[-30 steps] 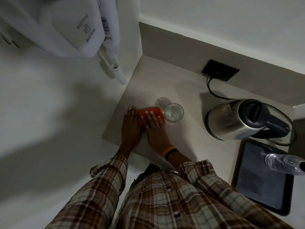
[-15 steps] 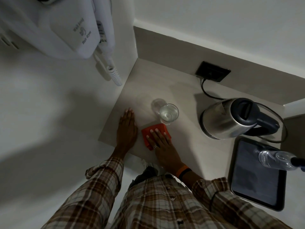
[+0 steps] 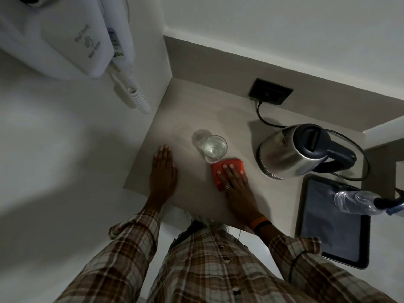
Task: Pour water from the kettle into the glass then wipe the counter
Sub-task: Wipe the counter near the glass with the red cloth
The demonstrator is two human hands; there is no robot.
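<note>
A clear glass (image 3: 214, 148) with water in it stands upright near the middle of the beige counter (image 3: 196, 114). Just in front of it lies a folded orange cloth (image 3: 218, 169), and my right hand (image 3: 235, 182) presses flat on that cloth, fingers together. My left hand (image 3: 163, 171) rests flat and empty on the counter to the left, near the wall edge. The steel kettle (image 3: 290, 154) with a dark lid and handle stands to the right, its cord running to a black socket (image 3: 270, 91).
A dark tray (image 3: 334, 221) sits at the front right with a clear plastic bottle (image 3: 358, 201) lying over its far corner. A white wall-mounted hair dryer (image 3: 72, 40) with a coiled cord hangs on the left wall. Walls close in the counter at the back and left.
My right hand has slid the orange cloth from left of the glass, round its front, to the right toward the kettle. My left hand stayed flat on the counter.
</note>
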